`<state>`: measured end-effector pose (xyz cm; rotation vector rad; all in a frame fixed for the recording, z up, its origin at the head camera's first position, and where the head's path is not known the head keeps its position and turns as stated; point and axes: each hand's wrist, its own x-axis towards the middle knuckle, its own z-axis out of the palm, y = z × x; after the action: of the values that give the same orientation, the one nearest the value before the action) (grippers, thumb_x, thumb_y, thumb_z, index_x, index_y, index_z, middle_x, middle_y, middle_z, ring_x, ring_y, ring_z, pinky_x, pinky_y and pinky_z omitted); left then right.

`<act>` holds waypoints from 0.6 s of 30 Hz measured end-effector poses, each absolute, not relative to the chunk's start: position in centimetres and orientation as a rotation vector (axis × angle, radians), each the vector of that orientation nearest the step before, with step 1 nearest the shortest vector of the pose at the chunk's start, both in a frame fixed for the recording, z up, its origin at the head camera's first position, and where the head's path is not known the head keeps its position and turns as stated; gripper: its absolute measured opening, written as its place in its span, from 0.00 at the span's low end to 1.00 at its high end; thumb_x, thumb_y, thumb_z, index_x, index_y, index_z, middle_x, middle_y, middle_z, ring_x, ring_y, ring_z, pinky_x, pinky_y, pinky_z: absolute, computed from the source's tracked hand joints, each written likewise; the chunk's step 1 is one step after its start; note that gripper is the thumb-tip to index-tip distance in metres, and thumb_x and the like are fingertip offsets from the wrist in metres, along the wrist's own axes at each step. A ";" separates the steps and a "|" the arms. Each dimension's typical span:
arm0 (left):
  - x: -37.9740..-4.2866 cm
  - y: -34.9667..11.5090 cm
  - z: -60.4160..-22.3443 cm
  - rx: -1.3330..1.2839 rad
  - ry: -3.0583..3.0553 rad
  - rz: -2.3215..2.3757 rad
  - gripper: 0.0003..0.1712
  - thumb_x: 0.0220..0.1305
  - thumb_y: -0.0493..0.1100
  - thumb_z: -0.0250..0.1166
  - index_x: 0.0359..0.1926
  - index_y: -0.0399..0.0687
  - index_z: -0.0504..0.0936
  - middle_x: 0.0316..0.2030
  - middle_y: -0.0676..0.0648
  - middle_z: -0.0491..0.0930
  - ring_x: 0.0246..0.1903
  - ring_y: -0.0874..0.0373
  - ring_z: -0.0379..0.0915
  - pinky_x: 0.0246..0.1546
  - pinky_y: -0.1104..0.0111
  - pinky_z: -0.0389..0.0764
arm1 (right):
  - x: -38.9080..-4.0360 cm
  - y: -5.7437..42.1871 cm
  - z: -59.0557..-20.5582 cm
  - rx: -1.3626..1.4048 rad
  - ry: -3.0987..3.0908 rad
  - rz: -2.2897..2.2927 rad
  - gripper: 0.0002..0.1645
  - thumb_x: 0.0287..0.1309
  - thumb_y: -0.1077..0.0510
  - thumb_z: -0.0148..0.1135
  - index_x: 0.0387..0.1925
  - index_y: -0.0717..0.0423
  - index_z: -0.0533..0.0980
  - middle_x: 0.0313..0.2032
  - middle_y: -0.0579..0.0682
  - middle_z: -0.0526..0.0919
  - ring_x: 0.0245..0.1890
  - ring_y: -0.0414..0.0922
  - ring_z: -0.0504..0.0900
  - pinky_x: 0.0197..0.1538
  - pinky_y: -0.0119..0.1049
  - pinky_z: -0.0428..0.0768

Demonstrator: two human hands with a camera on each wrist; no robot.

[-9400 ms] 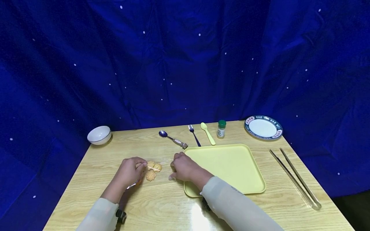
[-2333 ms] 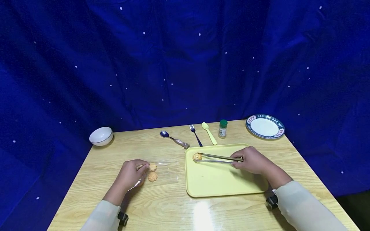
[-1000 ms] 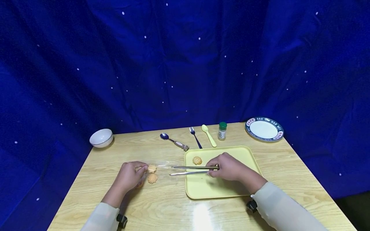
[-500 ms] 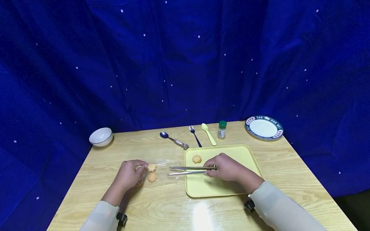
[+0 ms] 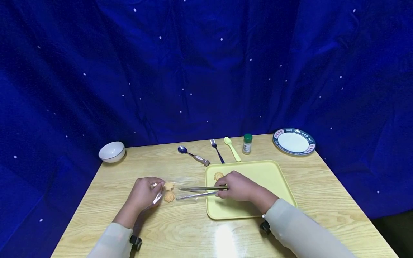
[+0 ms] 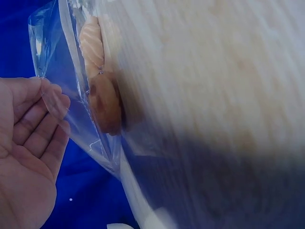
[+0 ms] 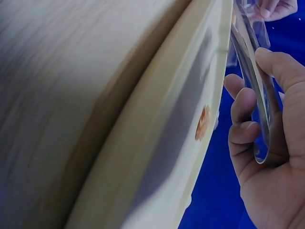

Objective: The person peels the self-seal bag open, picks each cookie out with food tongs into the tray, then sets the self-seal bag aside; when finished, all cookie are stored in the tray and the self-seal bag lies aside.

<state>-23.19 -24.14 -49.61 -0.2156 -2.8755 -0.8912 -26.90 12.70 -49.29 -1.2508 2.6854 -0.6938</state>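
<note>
My left hand (image 5: 144, 193) pinches the edge of a clear plastic bag (image 6: 71, 112) at the left of the table. Inside the bag lie several cookies; two ridged ones (image 5: 169, 196) show beside the fingertips in the head view, and a browner one (image 6: 105, 107) shows in the left wrist view. My right hand (image 5: 238, 187) grips metal tongs (image 5: 201, 188) over the left part of the yellow tray (image 5: 251, 214). The tongs' arms stand apart, tips over the bag's mouth and close to the cookies, with nothing between them. One cookie (image 5: 218, 176) rests on the tray, near its back left corner.
Behind the tray lie a dark spoon (image 5: 194, 155), a small fork (image 5: 217, 151) and a yellow spoon (image 5: 232, 149). A green-capped shaker (image 5: 247, 144) stands beside them. A white bowl (image 5: 112, 152) is at the back left, a patterned plate (image 5: 294, 141) at the back right.
My right hand took up the tongs, set a cookie on the tray and let it go. The open tongs then moved left to the bag. My left hand stays at the bag.
</note>
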 end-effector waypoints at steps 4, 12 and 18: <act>-23.3 -24.1 -49.5 -0.208 -2.868 -0.921 0.11 0.72 0.46 0.65 0.46 0.47 0.91 0.48 0.43 0.88 0.08 0.66 0.60 0.33 0.61 0.83 | -27.1 11.5 -49.5 -1.252 2.681 -0.696 0.04 0.64 0.46 0.69 0.36 0.39 0.84 0.25 0.33 0.80 0.24 0.30 0.71 0.34 0.28 0.75; -23.3 -24.0 -49.5 -0.177 -2.898 -0.921 0.11 0.72 0.47 0.65 0.46 0.49 0.91 0.52 0.42 0.87 0.06 0.65 0.55 0.25 0.68 0.76 | -27.0 9.9 -50.2 -1.226 2.702 -0.664 0.08 0.63 0.45 0.70 0.40 0.41 0.86 0.30 0.30 0.82 0.30 0.32 0.77 0.45 0.33 0.80; -23.2 -24.1 -49.8 -0.172 -2.885 -0.909 0.11 0.72 0.47 0.65 0.46 0.49 0.91 0.50 0.42 0.88 0.07 0.65 0.54 0.28 0.67 0.76 | -26.7 9.4 -50.3 -1.252 2.721 -0.599 0.11 0.64 0.44 0.68 0.43 0.42 0.86 0.32 0.30 0.84 0.32 0.31 0.79 0.55 0.38 0.80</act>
<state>-23.18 -24.10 -49.80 -0.1723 -2.8848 -0.9092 -26.69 9.38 -50.34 -1.2521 2.7207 -0.5988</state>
